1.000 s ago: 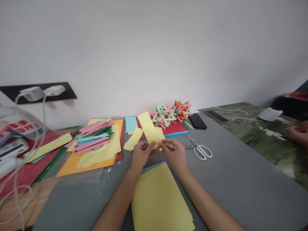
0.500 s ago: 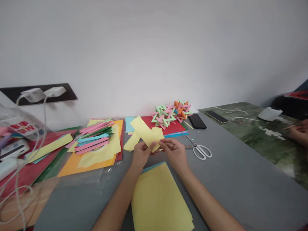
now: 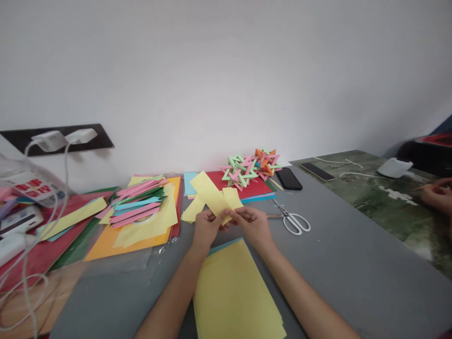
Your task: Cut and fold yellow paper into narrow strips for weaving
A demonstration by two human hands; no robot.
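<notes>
A yellow paper strip point(image 3: 209, 190) is pinched at its lower end between my left hand point(image 3: 207, 230) and my right hand point(image 3: 252, 226), both closed with their fingertips close together. Behind them, more yellow paper pieces point(image 3: 194, 208) lie on the grey table point(image 3: 339, 263). Below my hands rests a stack of yellow sheets point(image 3: 236, 292) with a blue edge showing at its top. White-handled scissors point(image 3: 296, 223) lie to the right of my right hand.
Folded paper stars point(image 3: 239, 170) sit on red paper at the back. Coloured strips point(image 3: 137, 201) lie at the left, beside white cables point(image 3: 25, 282). Phones point(image 3: 289, 179) rest at the back right. Another person's hand point(image 3: 437, 194) shows at the right edge.
My right hand has shifted slightly left, and its fingertips are nearer my left hand on the paper strip.
</notes>
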